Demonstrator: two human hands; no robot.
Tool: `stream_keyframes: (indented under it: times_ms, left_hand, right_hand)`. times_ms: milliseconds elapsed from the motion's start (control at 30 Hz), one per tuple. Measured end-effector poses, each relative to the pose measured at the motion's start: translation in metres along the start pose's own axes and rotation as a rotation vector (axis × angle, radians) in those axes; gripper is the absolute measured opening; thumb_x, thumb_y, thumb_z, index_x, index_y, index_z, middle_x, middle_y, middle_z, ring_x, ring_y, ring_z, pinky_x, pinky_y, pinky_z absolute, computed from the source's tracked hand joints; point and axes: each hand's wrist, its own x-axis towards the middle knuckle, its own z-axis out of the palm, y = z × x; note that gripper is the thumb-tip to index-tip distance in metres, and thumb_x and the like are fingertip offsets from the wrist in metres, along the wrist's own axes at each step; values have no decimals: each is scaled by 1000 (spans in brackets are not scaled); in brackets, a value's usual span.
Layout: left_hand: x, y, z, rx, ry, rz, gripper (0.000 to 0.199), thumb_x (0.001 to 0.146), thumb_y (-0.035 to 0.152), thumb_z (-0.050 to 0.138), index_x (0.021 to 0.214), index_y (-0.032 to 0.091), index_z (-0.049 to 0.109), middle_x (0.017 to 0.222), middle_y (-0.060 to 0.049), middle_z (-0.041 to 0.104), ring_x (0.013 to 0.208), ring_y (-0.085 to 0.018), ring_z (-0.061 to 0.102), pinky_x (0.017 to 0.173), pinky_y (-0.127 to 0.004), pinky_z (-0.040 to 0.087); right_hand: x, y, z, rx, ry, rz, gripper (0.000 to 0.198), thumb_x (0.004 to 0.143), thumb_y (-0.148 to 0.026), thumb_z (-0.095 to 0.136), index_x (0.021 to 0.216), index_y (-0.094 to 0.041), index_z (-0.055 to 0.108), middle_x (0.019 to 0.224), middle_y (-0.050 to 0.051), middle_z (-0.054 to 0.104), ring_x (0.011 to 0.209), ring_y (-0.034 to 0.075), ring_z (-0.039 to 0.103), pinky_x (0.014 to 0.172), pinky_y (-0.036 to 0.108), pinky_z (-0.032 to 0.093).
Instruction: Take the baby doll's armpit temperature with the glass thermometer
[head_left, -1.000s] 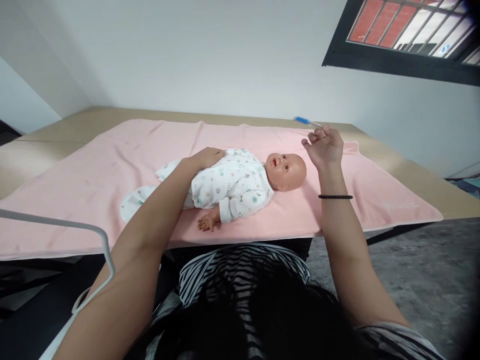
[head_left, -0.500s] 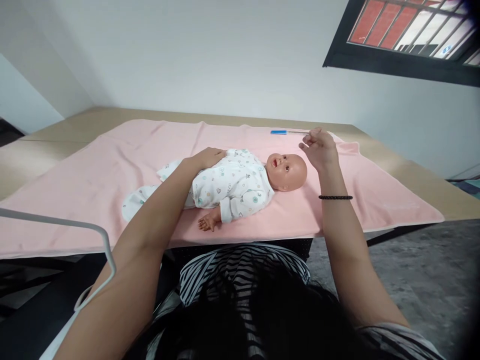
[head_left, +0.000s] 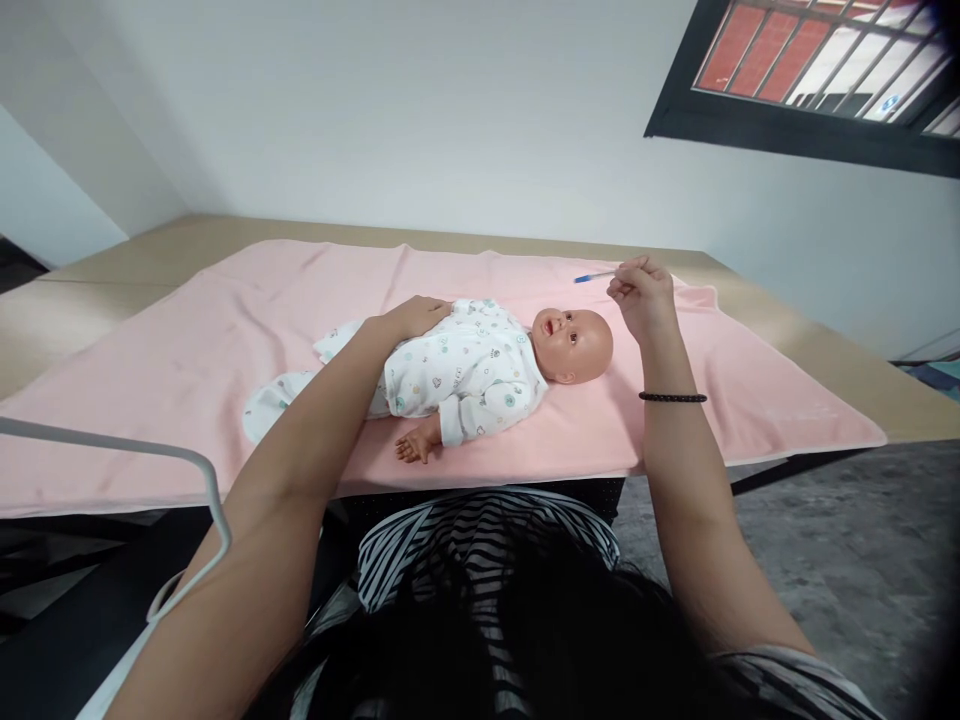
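Observation:
A baby doll [head_left: 472, 365] in a white patterned suit lies on its back on the pink blanket [head_left: 750, 400], its bald head [head_left: 581, 345] to the right. My left hand [head_left: 420, 315] rests flat on the doll's belly, fingers stretched out. Just beyond and right of the doll's head, my right hand [head_left: 641, 288] is raised with its fingers pinched. It grips a thin pale stick with a blue end [head_left: 583, 279]; the blue end points left, apart from the doll. The part of the stick inside my fingers is hidden.
The blanket covers most of a wooden table [head_left: 832, 360] against a white wall [head_left: 450, 120]. A barred window [head_left: 795, 130] is at upper right. A grey bent bar [head_left: 150, 445] crosses in front of my left forearm at lower left.
The stick has turned in my right hand, and its blue end has moved right and slightly nearer to me, looking shorter. My right fingers have curled closer. My left hand and the doll stay put.

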Motion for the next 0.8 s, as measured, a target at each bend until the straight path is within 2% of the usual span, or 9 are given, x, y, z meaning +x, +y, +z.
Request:
stream_keyframes:
  times_ms: [100,233,367,500,633,800]
  left_hand:
    - [-3,3,-1,13,5,-6,73,107,64,29,152,26,72,163,-6,66,152,-33,59,127,-42,46]
    - [-5,5,-2,24,3,-14,73,107,65,30,151,26,73,163,-6,66,149,-34,62,121,-40,52]
    - [-5,7,-3,30,0,-21,74,108,64,28,153,24,71,167,-7,63,152,-32,59,125,-39,48]
    - [-8,10,-4,31,-4,-15,74,107,62,28,152,24,72,167,-7,63,151,-31,61,125,-37,48]
    - [-10,12,-5,28,2,-22,73,106,63,29,148,24,74,162,-7,67,146,-32,63,123,-39,50]
    - [-8,10,-4,24,8,-5,72,106,63,31,144,23,77,157,-9,71,145,-34,64,123,-41,49]
  right_hand:
    - [0,-3,0,115,-45,29,50,66,-31,95,74,-22,47,62,-7,43,60,8,50,64,20,55]
    - [0,-4,0,119,9,14,52,62,-32,96,72,-22,46,66,-5,49,64,9,54,62,20,54]
    - [-1,-4,0,217,-24,19,52,57,-34,95,71,-22,46,68,-5,52,66,9,54,65,21,56]
    - [-3,-5,0,98,-11,-4,52,57,-26,94,69,-21,44,65,-5,50,65,9,54,61,18,53]
    - [-2,-4,-3,200,-71,18,56,61,-34,95,72,-22,42,66,-5,48,65,9,54,67,22,58]
    - [0,-2,-5,141,-43,-5,57,63,-32,98,70,-21,43,66,-5,47,66,9,56,67,22,58]
